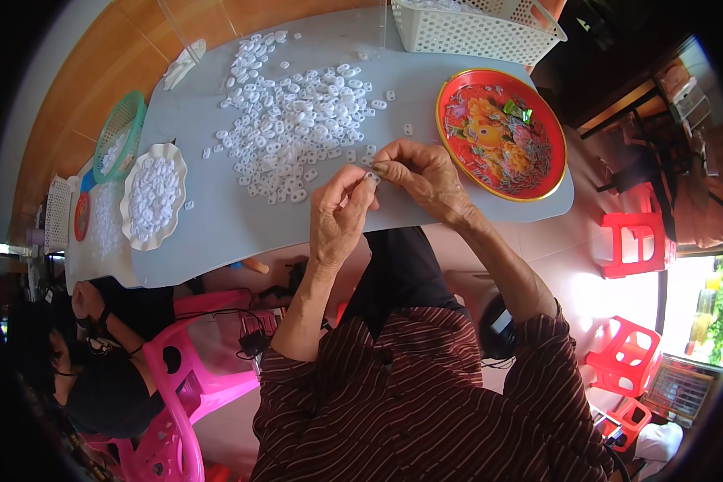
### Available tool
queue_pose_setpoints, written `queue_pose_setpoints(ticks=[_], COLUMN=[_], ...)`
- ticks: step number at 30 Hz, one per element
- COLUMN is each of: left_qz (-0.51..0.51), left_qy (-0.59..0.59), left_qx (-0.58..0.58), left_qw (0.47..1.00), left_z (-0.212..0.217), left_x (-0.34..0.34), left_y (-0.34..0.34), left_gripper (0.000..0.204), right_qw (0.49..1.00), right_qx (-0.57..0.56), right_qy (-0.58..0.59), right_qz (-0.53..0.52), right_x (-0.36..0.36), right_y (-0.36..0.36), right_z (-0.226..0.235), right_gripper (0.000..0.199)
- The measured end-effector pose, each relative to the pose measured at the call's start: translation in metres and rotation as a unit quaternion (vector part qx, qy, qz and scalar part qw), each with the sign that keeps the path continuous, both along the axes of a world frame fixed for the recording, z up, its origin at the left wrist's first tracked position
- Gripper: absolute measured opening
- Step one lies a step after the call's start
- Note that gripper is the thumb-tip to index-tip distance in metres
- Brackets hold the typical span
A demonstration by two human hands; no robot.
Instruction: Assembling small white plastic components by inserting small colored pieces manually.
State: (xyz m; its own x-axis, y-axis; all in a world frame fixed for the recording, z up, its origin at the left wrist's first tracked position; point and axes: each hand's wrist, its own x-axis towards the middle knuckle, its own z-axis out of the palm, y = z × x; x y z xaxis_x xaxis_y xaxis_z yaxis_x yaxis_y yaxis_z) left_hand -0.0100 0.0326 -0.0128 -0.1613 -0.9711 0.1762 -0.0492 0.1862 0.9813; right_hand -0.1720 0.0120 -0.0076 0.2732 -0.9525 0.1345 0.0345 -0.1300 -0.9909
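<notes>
Head view: both hands — left hand [337,221], right hand [422,173] — pinch one small white piece [372,178] by its edges, each grip closed on it; likely light, stiff, slippery.

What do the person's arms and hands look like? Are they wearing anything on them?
Both forearms are bare. The sleeves belong to a dark maroon shirt with thin pale stripes and are pushed up near the elbows. The left hand and right hand wear no gloves, and no rings, watch or bracelets show. The hands look wrinkled and have slim fingers with short nails.
</notes>
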Motion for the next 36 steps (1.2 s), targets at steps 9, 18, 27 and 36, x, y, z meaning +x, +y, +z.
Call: queue_pose_setpoints(ticks=[9, 18, 27, 36], left_qz=[0.044, 0.011, 0.035, 0.023], left_qy=[-0.049, 0.03, -0.032, 0.025], left_qx=[-0.11, -0.031, -0.113, -0.045], left_qw=[0.992, 0.999, 0.993, 0.998], left_z=[-0.002, -0.004, -0.004, 0.0], left_x=[-0.005, -0.001, -0.005, -0.002], left_y=[-0.001, 0.002, 0.001, 0.002], left_gripper=[0.011, 0.014, 0.01, 0.01], right_qw=[0.996, 0.999, 0.996, 1.0], right_qx=[-0.01, -0.006, -0.001, 0.0], right_qy=[0.068, 0.028, 0.068, 0.0], right_qz=[-0.051, -0.013, -0.057, -0.029], right_x=[0.007, 0.003, 0.007, 0.006], right_y=[0.004, 0.004, 0.01, 0.006], right_z=[0.009, 0.009, 0.007, 0.003], right_gripper=[0.02, 0.022, 0.021, 0.019])
